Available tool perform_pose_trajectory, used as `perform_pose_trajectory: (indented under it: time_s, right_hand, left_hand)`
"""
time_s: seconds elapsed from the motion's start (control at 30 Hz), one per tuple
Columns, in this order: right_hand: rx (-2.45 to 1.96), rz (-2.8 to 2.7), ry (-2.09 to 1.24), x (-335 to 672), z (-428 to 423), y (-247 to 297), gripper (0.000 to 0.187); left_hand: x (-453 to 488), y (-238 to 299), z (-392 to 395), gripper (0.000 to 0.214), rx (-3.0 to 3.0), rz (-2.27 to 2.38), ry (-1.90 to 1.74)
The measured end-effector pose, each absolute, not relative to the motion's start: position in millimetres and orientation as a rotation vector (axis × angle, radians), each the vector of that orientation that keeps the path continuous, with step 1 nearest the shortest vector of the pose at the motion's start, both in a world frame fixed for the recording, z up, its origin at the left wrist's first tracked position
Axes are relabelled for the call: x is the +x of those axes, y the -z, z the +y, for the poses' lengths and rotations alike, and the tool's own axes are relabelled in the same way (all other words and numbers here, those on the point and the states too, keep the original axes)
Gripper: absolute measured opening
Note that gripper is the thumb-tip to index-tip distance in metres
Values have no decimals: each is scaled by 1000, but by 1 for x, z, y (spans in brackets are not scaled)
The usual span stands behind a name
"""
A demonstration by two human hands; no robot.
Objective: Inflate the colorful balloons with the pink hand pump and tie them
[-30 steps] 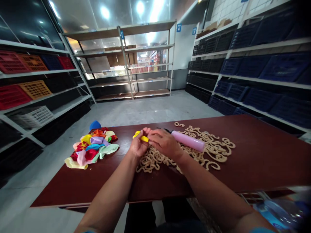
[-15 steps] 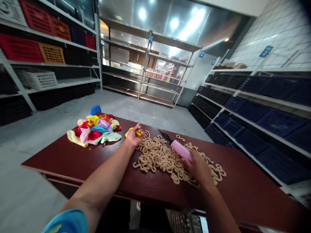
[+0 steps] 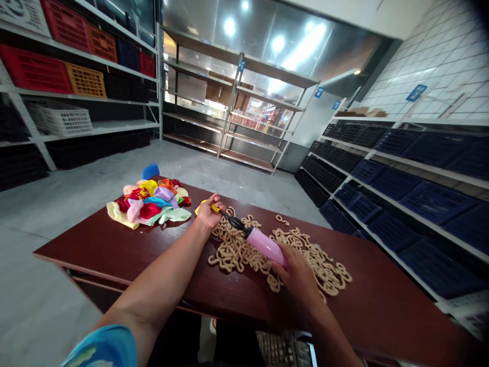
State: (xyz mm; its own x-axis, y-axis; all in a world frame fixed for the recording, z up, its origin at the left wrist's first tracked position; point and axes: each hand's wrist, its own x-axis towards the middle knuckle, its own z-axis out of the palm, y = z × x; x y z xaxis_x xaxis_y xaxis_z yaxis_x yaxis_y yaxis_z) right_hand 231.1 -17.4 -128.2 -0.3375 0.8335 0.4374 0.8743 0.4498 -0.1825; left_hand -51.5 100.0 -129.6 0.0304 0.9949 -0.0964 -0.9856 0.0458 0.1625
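Observation:
My left hand (image 3: 211, 210) is closed around a limp yellow balloon (image 3: 199, 206), over the left edge of a heap of beige, rope-like twisted pieces (image 3: 235, 251). In my right hand (image 3: 296, 270) is a pink hand-held balloon pump (image 3: 266, 246) with a black tapered nozzle (image 3: 235, 221). The nozzle points left, and its tip reaches the yellow balloon at my left fingers. Whether the tip sits inside the balloon's neck I cannot tell. Further left on the table lies a pile of limp, many-coloured balloons (image 3: 153, 203).
The dark red-brown table (image 3: 168, 267) spans the front. Behind its far left corner shows a blue rounded object (image 3: 150, 171). Shelves with red and yellow crates (image 3: 86, 80) stand left, a metal rack (image 3: 233, 102) at the back, and dark blue crates (image 3: 428, 199) on the right.
My right hand has brought the pump leftward and a little down, so its nozzle now meets the yellow balloon. My left hand has stayed nearly in place, still holding the balloon.

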Motion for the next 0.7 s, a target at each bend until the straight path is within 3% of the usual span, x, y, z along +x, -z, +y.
perform_pose_trajectory:
  time_s: [0.53,0.7]
  right_hand:
    - [-1469,-2392,275,187,6,98,47]
    - [-1570,-2499,300,171,36,91,46]
  left_hand:
    - [-48,121,96,11,35,289,-1554]
    - [-57,117,98,3,76,349,-1631]
